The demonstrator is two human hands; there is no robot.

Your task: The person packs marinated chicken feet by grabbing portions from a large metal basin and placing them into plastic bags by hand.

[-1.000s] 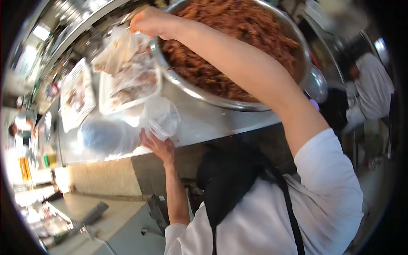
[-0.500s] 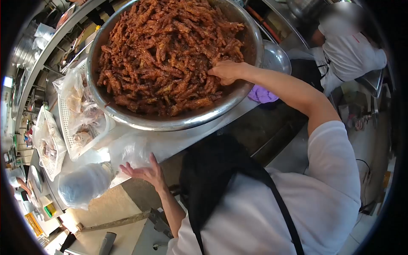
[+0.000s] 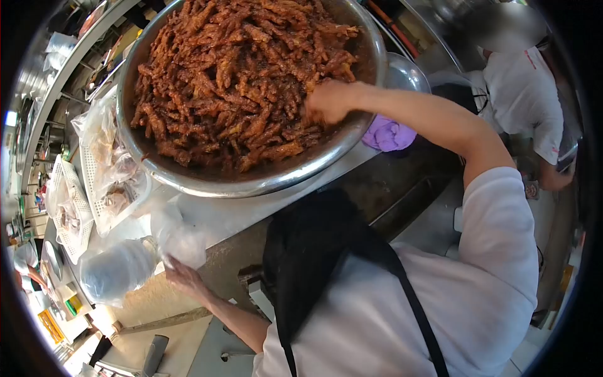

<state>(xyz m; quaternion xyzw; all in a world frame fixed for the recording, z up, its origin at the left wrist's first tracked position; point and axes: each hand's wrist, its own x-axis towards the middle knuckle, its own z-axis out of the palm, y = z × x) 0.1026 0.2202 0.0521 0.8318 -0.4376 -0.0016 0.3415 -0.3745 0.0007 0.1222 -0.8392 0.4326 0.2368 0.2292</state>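
A large steel bowl (image 3: 264,186) is heaped with reddish-brown chicken feet (image 3: 232,81). My right hand (image 3: 330,103) reaches into the right side of the heap, its fingers curled among the chicken feet and partly hidden and blurred. Below and left of the bowl, my left hand (image 3: 186,278) is at the lower edge of a thin clear plastic bag (image 3: 180,235), fingers closed at its edge and slightly blurred. Beside that hand lies a bulky roll of clear plastic bags (image 3: 119,270).
White plastic baskets (image 3: 88,182) with bagged food stand left of the bowl. A purple cloth (image 3: 389,135) and a smaller metal bowl (image 3: 407,74) sit to its right. A co-worker in a white shirt (image 3: 524,94) is at upper right. The steel table (image 3: 251,217) has its edge nearest me.
My left hand has moved down and left, its spread fingers now closed at the plastic bag, which has shifted left and bunched up. My right hand has sunk deeper into the chicken feet.
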